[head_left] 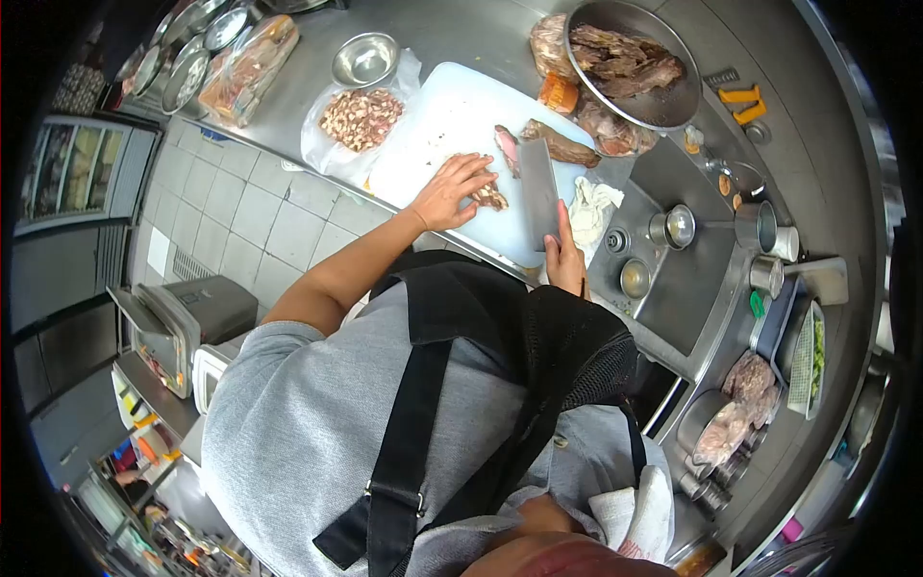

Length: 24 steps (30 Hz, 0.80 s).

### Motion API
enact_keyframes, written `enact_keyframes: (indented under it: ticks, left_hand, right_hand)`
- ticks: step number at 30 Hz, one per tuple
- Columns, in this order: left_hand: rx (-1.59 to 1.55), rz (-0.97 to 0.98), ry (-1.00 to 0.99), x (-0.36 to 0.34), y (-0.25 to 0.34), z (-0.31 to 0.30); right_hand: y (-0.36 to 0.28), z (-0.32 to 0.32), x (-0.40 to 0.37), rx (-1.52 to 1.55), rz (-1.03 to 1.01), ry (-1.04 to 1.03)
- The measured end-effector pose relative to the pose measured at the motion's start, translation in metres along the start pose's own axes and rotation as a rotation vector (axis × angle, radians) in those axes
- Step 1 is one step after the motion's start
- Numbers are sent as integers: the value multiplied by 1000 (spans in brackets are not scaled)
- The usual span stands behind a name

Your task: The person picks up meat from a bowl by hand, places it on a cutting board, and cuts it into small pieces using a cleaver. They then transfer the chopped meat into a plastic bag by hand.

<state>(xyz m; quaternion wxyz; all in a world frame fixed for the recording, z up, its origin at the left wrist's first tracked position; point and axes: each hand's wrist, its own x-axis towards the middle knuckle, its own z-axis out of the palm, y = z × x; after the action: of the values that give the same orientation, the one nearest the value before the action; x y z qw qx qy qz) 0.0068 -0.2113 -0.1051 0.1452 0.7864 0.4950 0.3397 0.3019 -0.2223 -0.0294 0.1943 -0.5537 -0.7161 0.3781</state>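
My right hand (567, 255) grips the handle of a wide cleaver (538, 192), its broad blade over the white cutting board (433, 115). My left hand (452, 192) lies on the board with fingers stretched out, at the edge of a small heap of chopped meat (491, 196). Just left of the blade is a pinkish slice of meat (507, 149). A larger brown piece of cooked meat (562, 144) rests at the board's far right, partly behind the blade. Farther left, a pile of diced meat (362, 119) sits on a clear plastic bag.
A metal bowl (365, 60) stands behind the diced meat. At the back right is a big bowl of dark meat strips (625, 62). A crumpled white cloth (593, 207) lies between the board and the sink (663, 308). Bagged meat (252, 69) is at the far left.
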Motion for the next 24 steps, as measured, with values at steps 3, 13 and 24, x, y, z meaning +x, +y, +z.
enact_keyframes:
  ticks: [3,13,24]
  left_hand:
    - [1,38,-204,21,-11,-6]
    - [123,162,-380,18,-30,-1]
    - [181,199,-432,42,-41,17]
  right_hand:
    - [-1,-11,-15,33,126,-56]
    - [18,7,-42,55,102,11]
    - [13,17,-34,97,69,58]
